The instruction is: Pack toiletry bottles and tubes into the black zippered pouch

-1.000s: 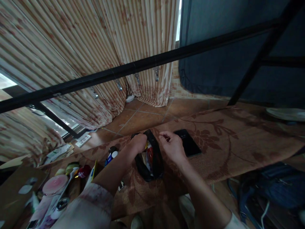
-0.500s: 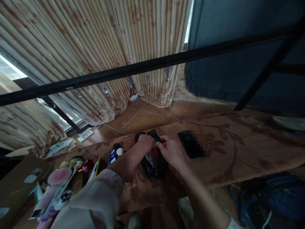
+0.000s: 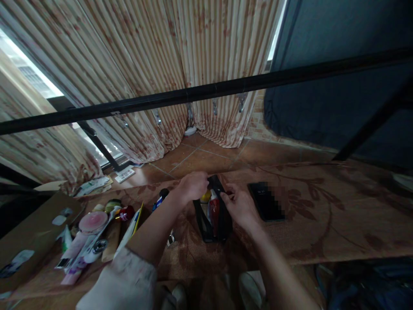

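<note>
our left hand [image 3: 192, 186] and right hand [image 3: 240, 206] pinch the rim of an open black pouch [image 3: 213, 215] on the surface [image 3: 322, 215]; fingers pressed together; inside, a red tube [image 3: 213, 211] and a yellow item [image 3: 205, 196].

The phone [image 3: 267, 200] is partly pixelated on its right side. The left hand [image 3: 192, 186] covers the pouch's [image 3: 213, 215] far end, and labels on the tubes [image 3: 80, 252] are too small to read.
</note>
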### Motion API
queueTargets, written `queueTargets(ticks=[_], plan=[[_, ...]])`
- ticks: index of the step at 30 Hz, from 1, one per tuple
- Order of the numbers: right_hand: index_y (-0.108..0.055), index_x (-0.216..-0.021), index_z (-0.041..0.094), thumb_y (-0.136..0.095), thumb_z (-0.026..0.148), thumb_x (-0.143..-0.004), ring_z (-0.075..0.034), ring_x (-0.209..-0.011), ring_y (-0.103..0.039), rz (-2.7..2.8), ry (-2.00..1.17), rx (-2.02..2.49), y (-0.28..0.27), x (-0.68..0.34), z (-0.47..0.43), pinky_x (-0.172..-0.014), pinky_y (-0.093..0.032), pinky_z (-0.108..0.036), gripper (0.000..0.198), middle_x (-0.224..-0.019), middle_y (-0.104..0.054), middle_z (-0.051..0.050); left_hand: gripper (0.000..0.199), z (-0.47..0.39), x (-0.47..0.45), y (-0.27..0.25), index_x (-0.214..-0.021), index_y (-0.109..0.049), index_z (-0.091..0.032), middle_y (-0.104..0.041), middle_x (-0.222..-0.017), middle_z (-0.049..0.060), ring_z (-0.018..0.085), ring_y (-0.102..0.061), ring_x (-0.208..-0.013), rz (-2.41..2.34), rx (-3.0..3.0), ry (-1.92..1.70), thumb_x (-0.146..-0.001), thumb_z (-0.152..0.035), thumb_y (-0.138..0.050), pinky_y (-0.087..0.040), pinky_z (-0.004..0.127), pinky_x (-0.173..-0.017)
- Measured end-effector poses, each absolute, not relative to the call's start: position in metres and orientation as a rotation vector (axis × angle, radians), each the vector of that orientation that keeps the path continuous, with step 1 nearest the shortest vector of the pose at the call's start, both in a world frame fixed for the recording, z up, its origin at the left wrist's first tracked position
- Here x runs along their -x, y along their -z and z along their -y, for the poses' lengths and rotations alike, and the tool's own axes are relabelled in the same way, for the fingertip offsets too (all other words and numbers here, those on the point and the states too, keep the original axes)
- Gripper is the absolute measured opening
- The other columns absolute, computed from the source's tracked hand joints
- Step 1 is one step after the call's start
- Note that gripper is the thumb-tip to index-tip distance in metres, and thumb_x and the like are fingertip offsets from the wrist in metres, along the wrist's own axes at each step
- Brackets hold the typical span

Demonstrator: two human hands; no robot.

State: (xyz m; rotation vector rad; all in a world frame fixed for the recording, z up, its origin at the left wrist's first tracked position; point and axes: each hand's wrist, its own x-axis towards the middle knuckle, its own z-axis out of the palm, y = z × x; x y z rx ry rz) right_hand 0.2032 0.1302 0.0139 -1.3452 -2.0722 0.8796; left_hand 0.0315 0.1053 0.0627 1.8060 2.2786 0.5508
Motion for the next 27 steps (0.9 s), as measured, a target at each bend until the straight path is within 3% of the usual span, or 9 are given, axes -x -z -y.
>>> queueTargets(ticks=[1, 3, 7, 13, 21, 27], plan=[[-0.058, -0.120, 0.017, -0.055, 0.031, -0.087, -0.021, -0.085, -0.068, 2.059, -0.856, 1.348, -0.014, -0.203, -0.130, -0.074, -0.046, -0.029, 0.036, -0.098, -0.072, -0.007, 0.020, -0.093, -0.028, -0.067, -0.098, -0.069, -0.021, -0.073, -0.091, 0.007, 0.022, -0.068, -0.095, -2.287, -1.783, -0.625, -0.084, -0.026, -0.057, -0.050, 0.030, -0.084], [-0.058, -0.120, 0.016, -0.055, 0.032, -0.087, -0.021, -0.084, -0.068, 2.046, -0.808, 1.353, -0.013, -0.203, -0.129, -0.075, -0.046, -0.030, 0.038, -0.096, -0.073, -0.008, 0.027, -0.068, -0.027, -0.063, -0.108, -0.065, -0.020, -0.073, -0.096, 0.007, 0.020, -0.068, -0.092, -2.308, -1.524, -1.109, -0.089, -0.030, -0.049, -0.051, 0.031, -0.083], [-0.060, -0.117, 0.014, -0.054, 0.034, -0.086, -0.020, -0.078, -0.068, 2.018, -0.776, 1.331, -0.011, -0.201, -0.128, -0.073, -0.047, -0.031, 0.036, -0.096, -0.073, -0.009, 0.038, -0.032, -0.041, -0.026, -0.116, -0.058, -0.016, -0.069, -0.112, 0.010, 0.020, -0.064, -0.105, -2.108, -1.079, -1.615, -0.086, -0.039, -0.056, -0.050, 0.031, -0.090], [-0.062, -0.114, 0.015, -0.054, 0.037, -0.085, -0.019, -0.075, -0.068, 1.983, -0.821, 1.296, -0.007, -0.198, -0.127, -0.071, -0.047, -0.030, 0.037, -0.089, -0.073, -0.008, 0.046, -0.027, -0.064, 0.008, -0.132, -0.050, -0.022, -0.057, -0.136, 0.007, 0.020, -0.054, -0.125, -1.811, -0.849, -1.482, -0.094, -0.047, -0.042, -0.046, 0.031, -0.100], [-0.065, -0.109, 0.013, -0.054, 0.031, -0.082, -0.021, -0.081, -0.069, 1.966, -0.841, 1.289, -0.004, -0.196, -0.130, -0.075, -0.050, -0.032, 0.035, -0.095, -0.074, -0.012, 0.048, -0.027, -0.067, 0.008, -0.129, -0.053, -0.019, -0.061, -0.131, 0.007, 0.021, -0.055, -0.122, -1.570, -0.762, -1.508, -0.086, -0.039, -0.056, -0.044, 0.031, -0.102], [-0.067, -0.104, 0.014, -0.055, 0.027, -0.079, -0.022, -0.090, -0.069, 1.902, -0.873, 1.279, 0.008, -0.203, -0.139, -0.083, -0.050, -0.035, 0.031, -0.097, -0.074, -0.011, 0.037, -0.021, -0.061, 0.015, -0.121, -0.059, -0.020, -0.068, -0.118, 0.004, 0.022, -0.060, -0.114, -1.720, -0.860, -1.397, -0.087, -0.031, -0.048, -0.047, 0.033, -0.096]])
